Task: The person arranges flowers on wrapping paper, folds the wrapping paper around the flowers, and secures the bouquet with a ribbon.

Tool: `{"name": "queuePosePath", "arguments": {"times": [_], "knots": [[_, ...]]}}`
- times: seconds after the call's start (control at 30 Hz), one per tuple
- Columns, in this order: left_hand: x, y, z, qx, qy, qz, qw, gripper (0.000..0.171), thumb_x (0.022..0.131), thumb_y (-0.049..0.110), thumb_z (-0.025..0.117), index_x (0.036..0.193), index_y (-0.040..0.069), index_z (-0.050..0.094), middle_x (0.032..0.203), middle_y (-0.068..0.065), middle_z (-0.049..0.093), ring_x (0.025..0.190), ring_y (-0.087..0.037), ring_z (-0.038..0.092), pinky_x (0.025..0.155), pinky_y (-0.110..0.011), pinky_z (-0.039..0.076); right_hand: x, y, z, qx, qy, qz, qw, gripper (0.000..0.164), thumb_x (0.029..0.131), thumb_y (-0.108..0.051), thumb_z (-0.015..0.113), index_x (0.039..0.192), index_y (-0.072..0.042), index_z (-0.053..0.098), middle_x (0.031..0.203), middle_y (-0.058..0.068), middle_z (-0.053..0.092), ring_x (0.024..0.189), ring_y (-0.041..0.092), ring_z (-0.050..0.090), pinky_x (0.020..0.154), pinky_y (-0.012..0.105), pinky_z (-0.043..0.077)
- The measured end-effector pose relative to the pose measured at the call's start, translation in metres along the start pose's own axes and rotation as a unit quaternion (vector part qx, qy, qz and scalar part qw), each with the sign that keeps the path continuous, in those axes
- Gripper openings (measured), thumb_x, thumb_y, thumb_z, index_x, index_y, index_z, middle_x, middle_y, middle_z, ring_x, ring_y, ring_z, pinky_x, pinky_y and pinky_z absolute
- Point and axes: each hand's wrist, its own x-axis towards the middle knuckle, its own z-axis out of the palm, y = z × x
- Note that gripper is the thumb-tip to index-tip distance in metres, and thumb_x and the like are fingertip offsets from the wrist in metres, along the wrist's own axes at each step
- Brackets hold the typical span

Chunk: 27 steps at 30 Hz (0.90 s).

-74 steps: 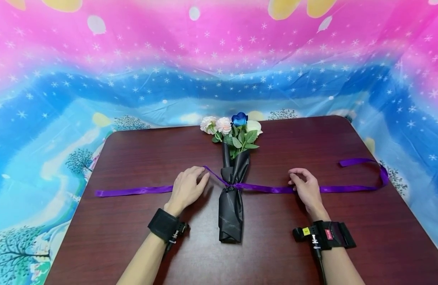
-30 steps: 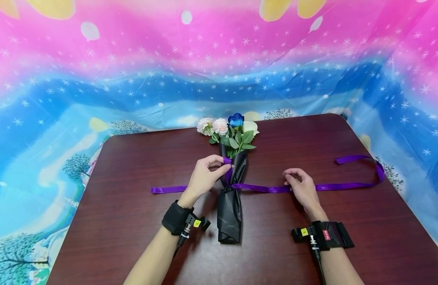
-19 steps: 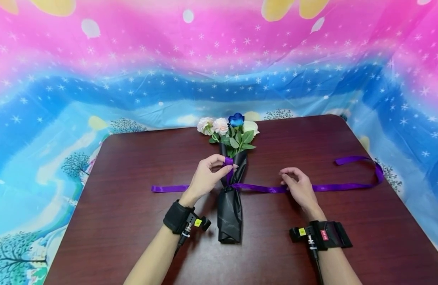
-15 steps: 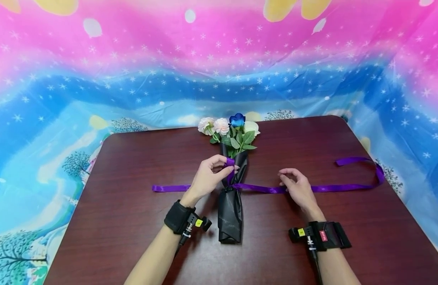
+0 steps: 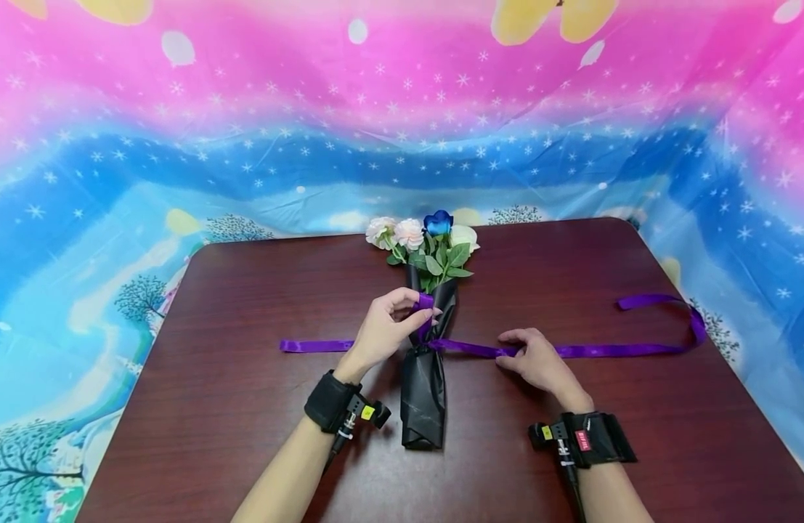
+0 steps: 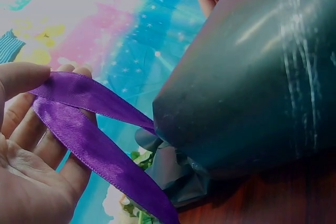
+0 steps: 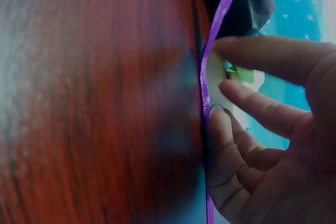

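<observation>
A bouquet in black wrapping paper [image 5: 423,399] lies on the table, its white, pale pink and blue flowers [image 5: 439,223] toward the far edge. A purple ribbon [image 5: 467,349] is tied round its narrow middle, with a tail to each side. My left hand [image 5: 382,327] pinches a folded loop of the ribbon between thumb and fingers, just over the wrap. In the left wrist view the loop [image 6: 89,129] stands out flat from the knot. My right hand [image 5: 539,363] is over the right tail, thumb and fingers spread, with fingertips [image 7: 216,111] right at the ribbon's edge.
The dark red-brown table [image 5: 245,290] has rounded far corners. The right tail's end [image 5: 643,300] curls back near the right edge. A printed cloth backdrop [image 5: 402,145] hangs close behind and beside the table. Each wrist wears a black strap with a camera and cable.
The left hand came from the left to over the wrap, raising a ribbon loop and shortening the left tail. The right hand has moved left and down to the right tail, its fingers spreading.
</observation>
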Motion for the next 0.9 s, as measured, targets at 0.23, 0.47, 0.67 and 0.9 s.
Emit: {"name": "queuePosePath", "arguments": {"times": [0.23,0.47,0.67,0.9], "knots": [[0.000,0.000,-0.002,-0.004,0.000,-0.003,1.0000,0.014,0.093,0.005,0.062,0.104,-0.004,0.062,0.103,-0.013,0.070,0.095,-0.030,0.065,0.069,-0.023,0.043,0.002,-0.004,0.003,-0.045,-0.004,0.027,0.999,0.018,0.086,-0.017,0.072,0.099,-0.006,0.068,0.094,0.006,0.061,0.079,0.018,0.053,0.071,0.035,0.042],[-0.001,-0.001,-0.004,-0.023,-0.004,-0.010,0.9997,0.013,0.093,0.002,0.060,0.104,-0.005,0.061,0.103,-0.015,0.070,0.096,-0.036,0.064,0.070,-0.023,0.045,-0.001,-0.007,0.000,-0.066,-0.003,0.025,0.998,0.012,0.089,-0.020,0.068,0.089,-0.009,0.066,0.095,0.007,0.059,0.083,0.022,0.053,0.073,0.037,0.042],[0.002,-0.001,-0.005,-0.023,-0.012,-0.004,0.9996,0.013,0.094,0.003,0.060,0.104,-0.006,0.061,0.103,-0.015,0.070,0.094,-0.034,0.065,0.078,-0.042,0.051,-0.006,-0.012,-0.012,-0.047,-0.007,0.049,0.998,0.016,0.091,-0.022,0.064,0.094,-0.008,0.059,0.084,0.006,0.056,0.066,0.019,0.047,0.060,0.033,0.037],[0.002,-0.002,-0.008,-0.039,-0.013,-0.004,0.9992,0.012,0.094,-0.001,0.058,0.103,-0.009,0.059,0.102,-0.020,0.069,0.092,-0.039,0.065,0.082,-0.056,0.047,-0.007,-0.009,-0.020,-0.051,0.034,0.039,0.997,0.018,0.091,-0.019,0.064,0.101,-0.004,0.064,0.086,0.005,0.061,0.071,0.017,0.050,0.063,0.032,0.039]]}}
